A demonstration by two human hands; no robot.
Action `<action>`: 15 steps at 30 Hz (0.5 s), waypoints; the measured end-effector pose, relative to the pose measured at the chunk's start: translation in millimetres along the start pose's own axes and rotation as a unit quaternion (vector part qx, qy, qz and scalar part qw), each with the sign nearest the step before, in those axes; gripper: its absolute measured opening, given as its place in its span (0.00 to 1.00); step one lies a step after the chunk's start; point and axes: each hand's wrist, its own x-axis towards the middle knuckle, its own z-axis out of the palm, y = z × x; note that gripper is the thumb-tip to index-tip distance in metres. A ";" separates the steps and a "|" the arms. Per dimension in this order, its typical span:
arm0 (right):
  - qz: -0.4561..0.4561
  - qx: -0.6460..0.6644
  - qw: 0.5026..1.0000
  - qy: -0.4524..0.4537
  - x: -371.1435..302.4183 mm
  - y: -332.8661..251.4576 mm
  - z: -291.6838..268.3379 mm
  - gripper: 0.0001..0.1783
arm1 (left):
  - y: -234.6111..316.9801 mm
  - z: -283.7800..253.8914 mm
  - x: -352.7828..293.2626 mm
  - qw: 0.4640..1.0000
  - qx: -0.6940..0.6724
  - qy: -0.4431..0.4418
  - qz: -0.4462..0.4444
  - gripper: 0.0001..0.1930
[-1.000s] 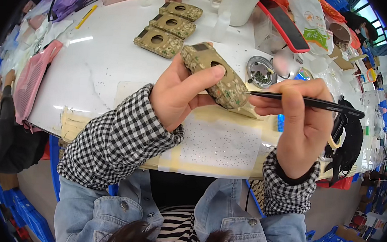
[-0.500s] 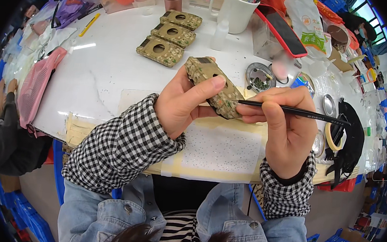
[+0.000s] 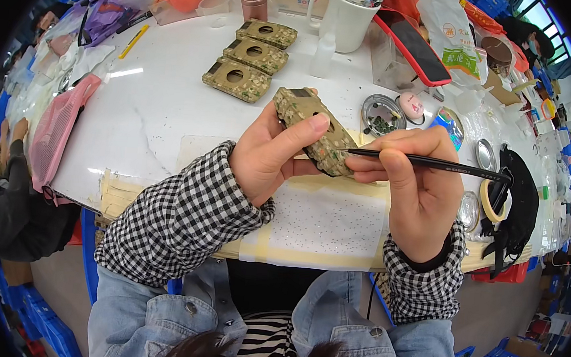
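My left hand (image 3: 270,157) grips a camouflage-patterned case (image 3: 331,148), tilted over the near part of the table. Its thumb lies across the case's upper face, partly covering a round hole. A slim black pointed tool (image 3: 434,163), pen-like with light print along it, is pinched in my right hand (image 3: 421,202). The tip meets the lower right part of the case, where my right fingertips also rest against the edge. Three similar camouflage cases with round holes, among them the nearest case (image 3: 222,85), lie in a row farther back.
Below my hands, a white dotted sheet (image 3: 329,222) is taped down. A round clear dish (image 3: 383,112) with small dark pieces stands to the right, near a black pouch (image 3: 519,204). Behind are a white mug (image 3: 351,26) and a red-edged phone (image 3: 416,48); a pink mesh bag (image 3: 61,134) lies left.
My right hand and the black tool have shifted slightly left along the case. The left hand keeps the same hold, and the whole view has moved a little.
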 end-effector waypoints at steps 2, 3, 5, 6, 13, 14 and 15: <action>-0.001 -0.005 1.000 -0.001 -0.1 0.7 -0.4 0.06 | 0.2 -0.5 0.0 1.000 -0.002 -0.005 -0.001 0.24; -0.001 -0.008 1.000 -0.001 -0.1 0.9 -0.7 0.06 | 0.2 -0.4 0.1 1.000 -0.001 -0.005 -0.001 0.24; 0.000 -0.009 1.000 -0.001 0.1 1.0 -1.2 0.06 | 0.2 -0.2 0.3 1.000 -0.001 -0.004 -0.003 0.24; -0.001 -0.010 1.000 -0.001 0.2 0.9 -1.2 0.06 | 0.0 -0.3 0.4 1.000 -0.001 -0.004 -0.002 0.24; 0.000 -0.006 1.000 0.000 -0.2 -0.1 0.0 0.07 | 0.8 -0.4 -0.7 1.000 0.003 -0.005 -0.003 0.24; -0.001 -0.005 1.000 -0.002 -0.1 0.5 -0.4 0.07 | 1.1 -0.1 -0.9 1.000 0.003 -0.005 -0.004 0.24; -0.002 -0.004 1.000 -0.003 -0.1 1.0 -0.6 0.07 | 0.9 -0.1 -0.8 1.000 0.001 -0.004 -0.004 0.24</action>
